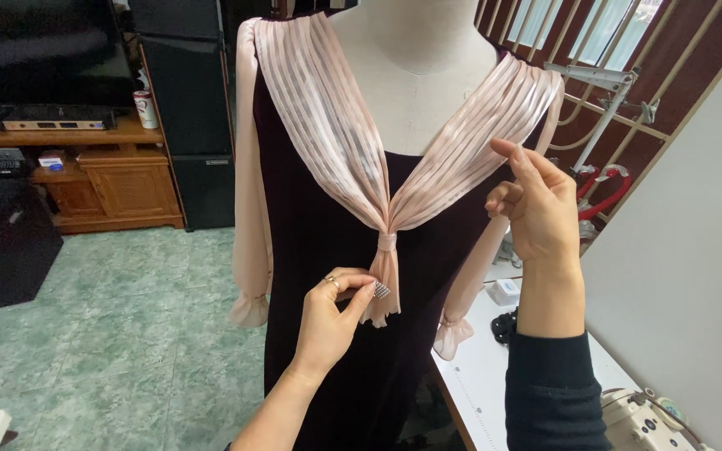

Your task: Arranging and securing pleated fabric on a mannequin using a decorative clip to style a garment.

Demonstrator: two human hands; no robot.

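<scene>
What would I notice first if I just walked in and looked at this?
Right in the middle, a dressmaker's mannequin wears a dark purple velvet dress with a shiny striped pink collar gathered into a tie at the chest. The left hand, with a gold ring, pinches a small sparkly brooch against the tie's hanging end, while the right hand hovers by the collar's right side. A wooden cabinet stands at the left.

The mannequin (415, 58) loses its neck top to the upper edge, and the dark dress (327, 242) runs off the bottom. The left hand (332, 313) covers most of a small sparkly piece (382, 290), too tiny to identify. The sewing machine (645, 422) is cropped at the corner.
</scene>
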